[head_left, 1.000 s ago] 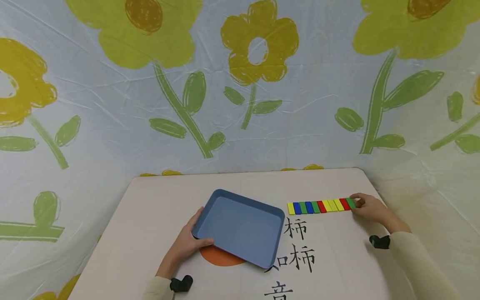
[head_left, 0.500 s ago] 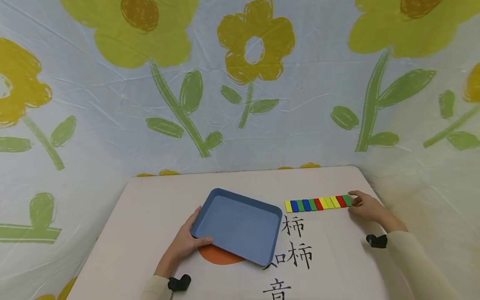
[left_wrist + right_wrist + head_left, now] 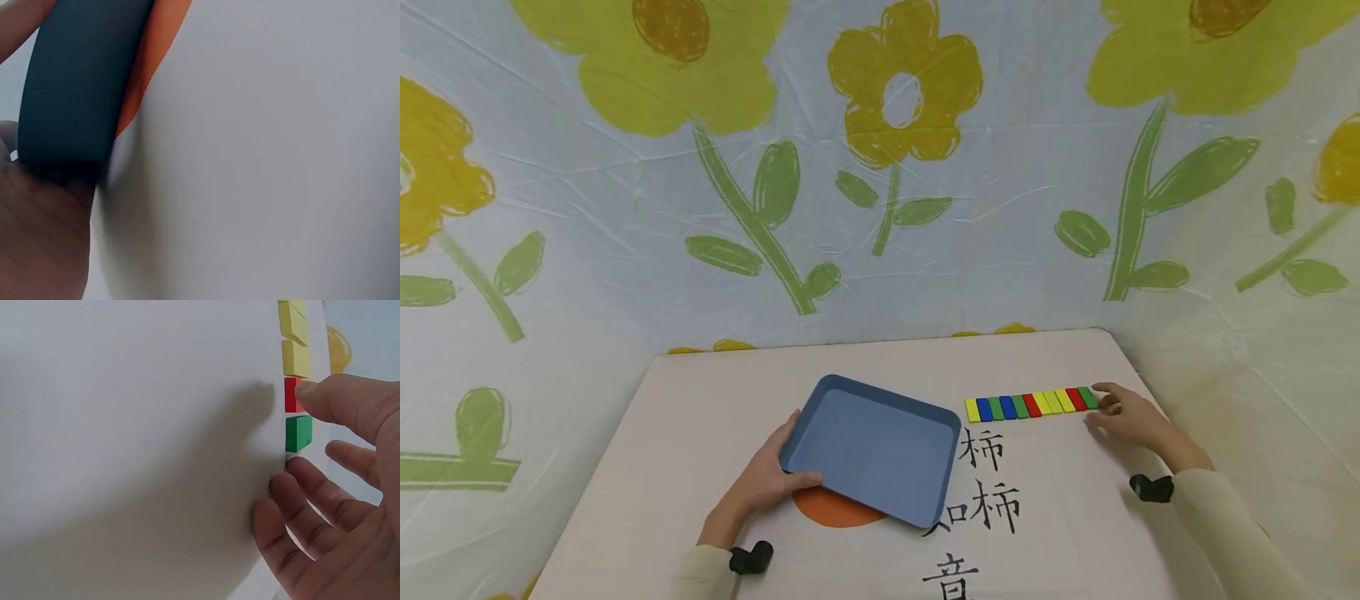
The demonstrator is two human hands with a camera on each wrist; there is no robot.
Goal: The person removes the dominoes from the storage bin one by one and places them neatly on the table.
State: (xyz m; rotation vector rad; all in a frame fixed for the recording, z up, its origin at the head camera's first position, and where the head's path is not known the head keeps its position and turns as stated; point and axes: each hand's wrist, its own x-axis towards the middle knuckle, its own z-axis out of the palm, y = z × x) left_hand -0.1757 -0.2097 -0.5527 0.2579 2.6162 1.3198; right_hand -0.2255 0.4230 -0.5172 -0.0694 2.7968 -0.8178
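Note:
A blue rectangular tray (image 3: 876,450) lies at an angle over the middle of the table, with nothing in it. My left hand (image 3: 766,475) grips its left side, thumb over the near rim; in the left wrist view the tray's outer wall (image 3: 75,81) looks dark. Whether the tray is raised off the table is hard to tell. To its right runs a straight row of small coloured blocks (image 3: 1032,405) in yellow, blue, green and red. My right hand (image 3: 1138,423) is at the row's right end, fingers loosely bent around the end green block (image 3: 299,434), not clearly pinching it.
The pale tabletop (image 3: 715,408) carries printed black characters (image 3: 996,507) and an orange printed circle (image 3: 835,510), partly covered by the tray. A flower-patterned cloth (image 3: 992,242) hangs behind the table and at both sides.
The head view has shifted slightly, moving everything a little left in it. The right thumb sits a bit nearer the front of the end green block. The tray and row look otherwise unchanged.

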